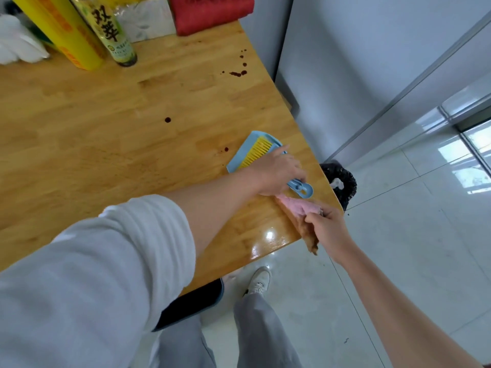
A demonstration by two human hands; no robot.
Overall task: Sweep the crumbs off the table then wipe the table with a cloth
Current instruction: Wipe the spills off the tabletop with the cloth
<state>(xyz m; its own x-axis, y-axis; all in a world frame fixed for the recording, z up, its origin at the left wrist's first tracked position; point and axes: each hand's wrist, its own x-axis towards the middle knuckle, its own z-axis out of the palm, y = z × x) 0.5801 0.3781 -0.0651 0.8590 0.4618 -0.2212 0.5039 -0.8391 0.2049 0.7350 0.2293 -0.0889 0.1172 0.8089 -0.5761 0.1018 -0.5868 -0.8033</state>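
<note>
A small blue dustpan [240, 155] with a yellow-bristled brush [256, 151] nested in it lies near the right edge of the wooden table [106, 123]. My left hand [276, 172] rests on their blue handles [301, 187], fingers curled over them. Just in front, my right hand [325, 227] pinches a pink and tan cloth [301, 211] that lies on the table's edge, one end hanging over. Dark red spots [239, 73] dot the tabletop.
At the table's far side stand a yellow box [66, 35], a bottle [114, 35], a white bag [18, 41] and a red cloth [210, 11]. A black-lined bin [338, 181] sits on the floor by the right edge. A dark chair seat [191, 304] is below the table.
</note>
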